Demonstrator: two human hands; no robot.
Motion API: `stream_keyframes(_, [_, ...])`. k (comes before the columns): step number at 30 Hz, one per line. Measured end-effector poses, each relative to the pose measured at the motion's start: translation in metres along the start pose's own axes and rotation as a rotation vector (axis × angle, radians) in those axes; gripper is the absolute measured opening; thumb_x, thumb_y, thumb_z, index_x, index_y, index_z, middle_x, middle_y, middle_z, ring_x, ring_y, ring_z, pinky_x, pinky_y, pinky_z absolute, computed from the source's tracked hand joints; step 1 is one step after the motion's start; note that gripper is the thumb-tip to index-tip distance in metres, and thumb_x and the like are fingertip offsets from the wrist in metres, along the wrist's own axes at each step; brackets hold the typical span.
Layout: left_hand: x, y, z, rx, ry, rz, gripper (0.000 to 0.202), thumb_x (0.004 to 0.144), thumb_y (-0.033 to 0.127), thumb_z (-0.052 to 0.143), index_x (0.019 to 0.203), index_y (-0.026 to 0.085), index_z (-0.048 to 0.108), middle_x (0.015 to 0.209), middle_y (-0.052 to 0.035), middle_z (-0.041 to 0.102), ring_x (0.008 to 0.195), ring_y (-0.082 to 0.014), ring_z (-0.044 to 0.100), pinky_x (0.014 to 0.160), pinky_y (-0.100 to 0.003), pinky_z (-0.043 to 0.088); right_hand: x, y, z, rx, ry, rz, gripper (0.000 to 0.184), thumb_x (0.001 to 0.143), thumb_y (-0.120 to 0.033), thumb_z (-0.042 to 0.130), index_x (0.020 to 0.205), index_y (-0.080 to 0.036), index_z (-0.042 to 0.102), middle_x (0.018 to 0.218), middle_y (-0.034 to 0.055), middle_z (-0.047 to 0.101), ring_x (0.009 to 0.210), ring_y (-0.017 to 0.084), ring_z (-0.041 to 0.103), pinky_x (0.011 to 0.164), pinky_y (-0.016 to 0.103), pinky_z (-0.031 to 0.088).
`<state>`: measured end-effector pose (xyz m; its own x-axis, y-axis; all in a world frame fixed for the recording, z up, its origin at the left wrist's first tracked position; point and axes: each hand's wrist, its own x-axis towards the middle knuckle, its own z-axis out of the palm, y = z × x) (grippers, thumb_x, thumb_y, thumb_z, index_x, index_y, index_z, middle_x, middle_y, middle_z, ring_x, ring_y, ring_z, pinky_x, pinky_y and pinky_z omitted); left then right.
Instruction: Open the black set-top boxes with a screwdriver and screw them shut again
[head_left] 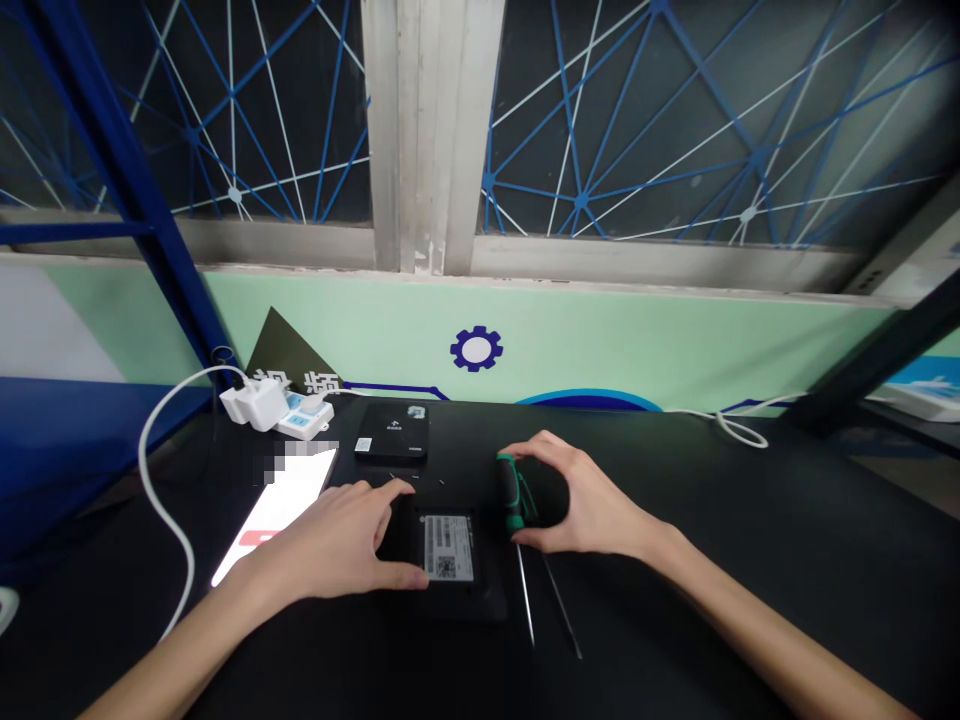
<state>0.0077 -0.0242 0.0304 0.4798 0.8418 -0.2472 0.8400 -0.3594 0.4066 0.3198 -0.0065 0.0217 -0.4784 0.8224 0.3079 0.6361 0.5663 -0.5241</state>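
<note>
A flat black case (491, 598) lies on the table before me, a white label (454, 545) with barcodes on its face. My left hand (352, 540) spans its left side, index finger by the upper edge and thumb at the label's lower left corner. To the right, my right hand (577, 500) curves round a screwdriver (511, 492) with a black and green handle, fingertips at both handle ends. Its shiny shaft points toward me. Beside it runs a second, darker shaft (562, 607); its upper part sits under the hand, so I cannot tell its kind.
Behind the case are several small screws (441, 483) and a black box (391, 433) with stickers. At left lie a lit phone (289, 510), a white power strip (306, 415) with a plugged-in charger (259, 402), and a looping white cable (150, 480). A wall and windows close off the back.
</note>
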Motion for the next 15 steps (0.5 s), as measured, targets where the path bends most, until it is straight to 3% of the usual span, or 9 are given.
stream_keyframes(4, [0.000,-0.002,0.001,0.002,0.010,0.012,0.096,0.070,0.082,0.058,0.144,0.023,0.046,0.081,0.0003,0.062,0.082,-0.0235,0.057,0.066,-0.029,0.037,0.000,0.000,0.011,0.355,0.147,0.066,0.067,0.063,-0.029,0.082,0.121,-0.024,0.050,0.094,0.0048,0.071,0.081,0.022,0.063,0.073,0.037,0.050])
stream_keyframes(8, [0.000,-0.003,0.001,-0.001,0.002,0.011,0.097,0.070,0.083,0.058,0.145,0.023,0.045,0.079,0.0004,0.061,0.081,-0.0231,0.058,0.064,-0.028,0.036,0.001,-0.001,0.028,0.787,0.311,0.221,0.073,0.067,-0.036,0.085,0.123,-0.028,0.038,0.079,-0.0018,0.071,0.058,0.015,0.060,0.059,0.030,0.048])
stream_keyframes(12, [0.001,-0.002,0.001,-0.009,-0.016,-0.005,0.098,0.068,0.083,0.060,0.144,0.023,0.045,0.079,0.0003,0.062,0.082,-0.0242,0.058,0.064,-0.029,0.037,0.004,-0.003,0.034,0.963,0.429,0.286,0.079,0.063,-0.037,0.089,0.120,-0.030,0.036,0.077,-0.0028,0.072,0.063,0.017,0.065,0.059,0.027,0.049])
stream_keyframes(15, [0.000,-0.001,0.001,-0.022,-0.014,-0.007,0.096,0.070,0.081,0.060,0.144,0.022,0.044,0.080,0.0004,0.062,0.084,-0.0249,0.058,0.066,-0.030,0.037,0.005,-0.001,0.034,1.003,0.522,0.311,0.074,0.064,-0.035,0.089,0.116,-0.029,0.037,0.077,-0.0024,0.074,0.055,0.014,0.060,0.051,0.024,0.044])
